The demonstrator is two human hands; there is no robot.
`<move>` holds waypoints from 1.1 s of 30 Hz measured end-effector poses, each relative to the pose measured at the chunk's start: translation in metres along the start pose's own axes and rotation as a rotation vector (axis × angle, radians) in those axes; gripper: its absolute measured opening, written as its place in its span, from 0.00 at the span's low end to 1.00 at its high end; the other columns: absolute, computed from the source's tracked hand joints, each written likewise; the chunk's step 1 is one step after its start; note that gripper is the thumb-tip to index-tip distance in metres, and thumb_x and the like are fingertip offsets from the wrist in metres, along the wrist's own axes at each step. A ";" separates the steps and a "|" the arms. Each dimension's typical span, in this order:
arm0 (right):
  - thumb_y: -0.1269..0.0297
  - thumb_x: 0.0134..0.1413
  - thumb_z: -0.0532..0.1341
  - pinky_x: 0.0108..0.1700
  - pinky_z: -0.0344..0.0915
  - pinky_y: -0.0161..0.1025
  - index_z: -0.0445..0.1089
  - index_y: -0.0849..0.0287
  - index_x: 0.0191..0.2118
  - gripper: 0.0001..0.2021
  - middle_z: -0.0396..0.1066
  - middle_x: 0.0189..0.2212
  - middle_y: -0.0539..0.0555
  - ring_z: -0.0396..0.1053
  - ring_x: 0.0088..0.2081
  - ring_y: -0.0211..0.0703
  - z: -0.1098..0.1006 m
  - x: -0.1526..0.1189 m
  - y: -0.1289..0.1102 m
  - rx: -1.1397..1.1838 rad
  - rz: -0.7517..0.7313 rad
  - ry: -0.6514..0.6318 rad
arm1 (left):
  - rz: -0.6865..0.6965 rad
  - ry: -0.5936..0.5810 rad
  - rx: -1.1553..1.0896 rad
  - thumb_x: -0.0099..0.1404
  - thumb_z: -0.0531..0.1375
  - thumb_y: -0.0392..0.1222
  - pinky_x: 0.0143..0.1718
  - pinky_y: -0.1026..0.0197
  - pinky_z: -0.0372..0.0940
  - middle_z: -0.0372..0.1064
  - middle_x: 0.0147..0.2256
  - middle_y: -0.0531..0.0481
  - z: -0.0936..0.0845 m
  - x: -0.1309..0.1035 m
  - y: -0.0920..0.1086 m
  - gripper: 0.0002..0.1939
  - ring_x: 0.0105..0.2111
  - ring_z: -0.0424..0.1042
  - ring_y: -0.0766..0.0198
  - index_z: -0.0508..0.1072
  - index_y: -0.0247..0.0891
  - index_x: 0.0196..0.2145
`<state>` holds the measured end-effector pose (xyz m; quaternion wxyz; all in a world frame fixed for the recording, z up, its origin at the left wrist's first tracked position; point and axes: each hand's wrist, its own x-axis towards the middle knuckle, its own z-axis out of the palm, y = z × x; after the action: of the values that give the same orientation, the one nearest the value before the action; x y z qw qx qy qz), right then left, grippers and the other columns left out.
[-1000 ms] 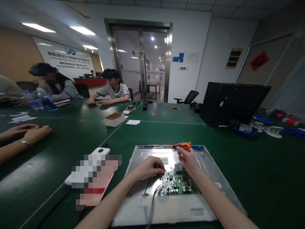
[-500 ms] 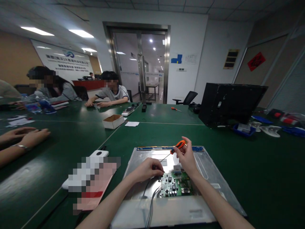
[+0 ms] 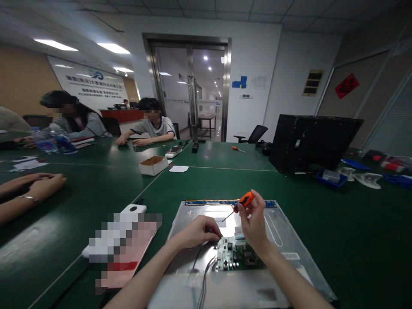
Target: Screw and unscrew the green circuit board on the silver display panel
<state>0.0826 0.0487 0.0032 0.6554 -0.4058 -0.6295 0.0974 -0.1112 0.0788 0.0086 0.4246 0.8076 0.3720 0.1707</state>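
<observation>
My right hand (image 3: pixel 256 223) grips an orange-and-black screwdriver (image 3: pixel 247 199). Its thin shaft slants down to the left, and the tip shows against the bright metal just right of my left hand (image 3: pixel 201 231). The fingers of my left hand are pinched together at the upper left corner of a green circuit board (image 3: pixel 227 254); whatever is between them is hidden. Beneath both hands lies a flat silver display panel (image 3: pixel 277 227) with a blue strip along its far edge. Grey cables (image 3: pixel 203 285) run from beside the board toward me.
Left of the panel are a white device (image 3: pixel 137 209), partly blurred out, and a pink sheet (image 3: pixel 125 274). Farther off stand a small open box (image 3: pixel 153 165), another screwdriver (image 3: pixel 238 149) and a black monitor housing (image 3: pixel 315 141). A co-worker's hands (image 3: pixel 48 186) rest at the left; other people sit beyond.
My right hand has moved slightly right with the screwdriver, and its tip has come away from my left fingers. My left hand stays at the board's corner.
</observation>
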 end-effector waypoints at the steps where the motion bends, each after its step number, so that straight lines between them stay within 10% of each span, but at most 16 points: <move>1: 0.64 0.63 0.54 0.23 0.64 0.34 0.46 0.57 0.59 0.22 0.69 0.30 0.51 0.72 0.27 0.40 0.001 -0.002 0.000 -0.006 -0.031 -0.006 | 0.003 0.001 -0.003 0.54 0.63 0.35 0.29 0.66 0.61 0.74 0.27 0.52 0.000 0.000 0.000 0.06 0.28 0.69 0.65 0.80 0.37 0.30; 33: 0.68 0.63 0.51 0.20 0.60 0.34 0.43 0.57 0.64 0.26 0.67 0.27 0.50 0.63 0.20 0.38 0.007 -0.009 -0.015 -0.169 -0.294 -0.213 | 0.054 -0.017 -0.059 0.53 0.64 0.36 0.32 0.65 0.62 0.73 0.26 0.51 0.001 0.003 -0.006 0.04 0.28 0.68 0.64 0.80 0.36 0.28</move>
<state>0.0689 0.0355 0.0056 0.5559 -0.3505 -0.7537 -0.0103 -0.1115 0.0824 0.0033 0.4467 0.8058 0.3411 0.1863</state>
